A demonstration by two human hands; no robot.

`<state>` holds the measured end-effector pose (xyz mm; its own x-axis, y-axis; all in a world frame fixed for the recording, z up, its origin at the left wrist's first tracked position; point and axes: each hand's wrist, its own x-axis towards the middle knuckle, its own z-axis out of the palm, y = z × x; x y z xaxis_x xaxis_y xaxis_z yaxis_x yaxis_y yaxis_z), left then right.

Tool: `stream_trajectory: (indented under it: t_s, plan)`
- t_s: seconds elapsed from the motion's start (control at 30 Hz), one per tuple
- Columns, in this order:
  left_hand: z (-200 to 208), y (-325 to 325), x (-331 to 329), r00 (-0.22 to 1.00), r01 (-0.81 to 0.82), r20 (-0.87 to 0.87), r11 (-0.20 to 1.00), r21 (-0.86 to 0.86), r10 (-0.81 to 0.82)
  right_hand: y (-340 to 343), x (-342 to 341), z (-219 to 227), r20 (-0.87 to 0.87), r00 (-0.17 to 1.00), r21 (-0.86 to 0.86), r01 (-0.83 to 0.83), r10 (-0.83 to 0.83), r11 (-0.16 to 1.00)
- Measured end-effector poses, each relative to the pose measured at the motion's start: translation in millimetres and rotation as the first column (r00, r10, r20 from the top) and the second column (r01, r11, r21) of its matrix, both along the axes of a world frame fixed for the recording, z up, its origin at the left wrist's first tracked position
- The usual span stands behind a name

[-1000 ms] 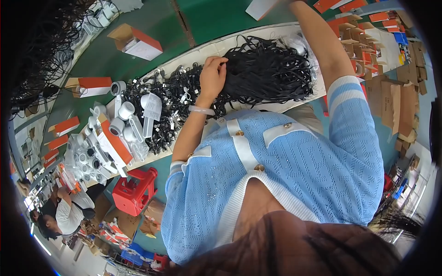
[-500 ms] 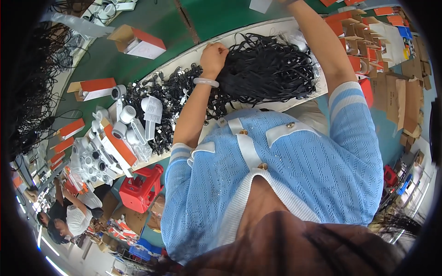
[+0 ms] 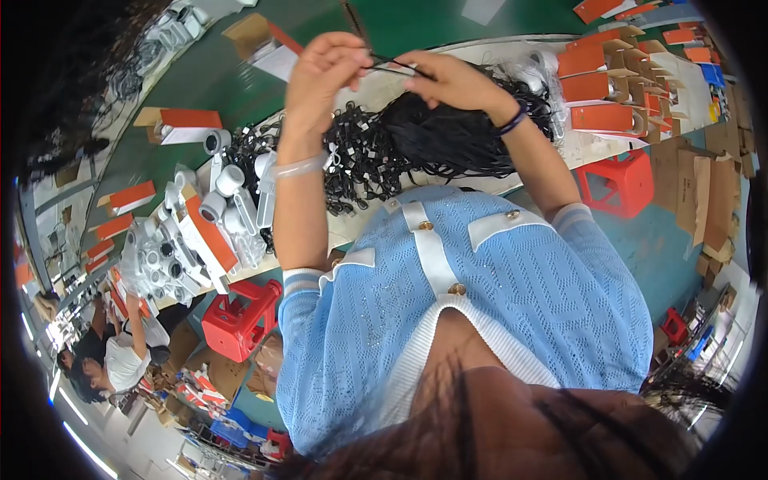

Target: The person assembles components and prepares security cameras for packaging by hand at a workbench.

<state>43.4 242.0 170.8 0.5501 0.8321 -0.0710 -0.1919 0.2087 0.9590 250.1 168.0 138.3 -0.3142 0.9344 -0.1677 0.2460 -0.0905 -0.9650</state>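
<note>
A thin black cord [image 3: 394, 63] stretches between my two raised hands over the far side of the bench. My left hand [image 3: 322, 84] pinches one end between thumb and fingers. On the other end close the fingers of my right hand [image 3: 452, 80]. Below and behind my right forearm lies a large heap of flat black straps [image 3: 444, 144]. Left of that heap spreads a pile of short black cables with metal plugs [image 3: 356, 152], partly covered by my left forearm.
White handheld fans [image 3: 230, 180], some in clear bags, lie left of the cables. Open orange-and-white boxes [image 3: 190, 126] stand on the green surface, more boxes [image 3: 600, 60] at right. Red stools [image 3: 240, 320] flank the bench. A white sheet [image 3: 484, 8] lies at the far edge. Two people work at lower left.
My right hand has come back from the far edge, near the white sheet, to beside my left. My left hand has lifted off the strap heap leftward. A cord now spans both hands.
</note>
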Motion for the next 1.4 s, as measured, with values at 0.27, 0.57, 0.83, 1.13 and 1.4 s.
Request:
stream_trajectory:
  t_s: [0.27, 0.57, 0.83, 1.13, 1.4]
  plan:
    - [-10, -32, -53, 0.954, 0.069, -0.296, 0.996, 0.049, -0.051, -11, -23, 106, 0.177, 0.976, 0.422, -0.194, 0.130, 0.886]
    - [25, -58, -5, 0.947, 0.262, -0.211, 0.963, 0.069, -0.242, 15, -82, 178, 0.474, 0.862, 0.663, -0.485, 0.181, 0.571]
    - [-41, -21, -62, 0.570, 0.127, -0.690, 0.782, 0.610, 0.446, 31, -20, 59, 0.855, 0.517, 0.265, -0.503, 0.041, 0.823]
    - [-138, -28, -39, 0.150, 0.263, -0.927, 0.890, 0.373, 0.344, 24, -37, -49, 0.499, 0.838, 0.064, -0.287, 0.219, 0.956]
    - [-139, -38, -45, 0.498, 0.157, -0.563, 0.571, 0.806, 0.659, 38, -28, -48, 0.023, 0.990, -0.138, -0.137, 0.142, 0.981]
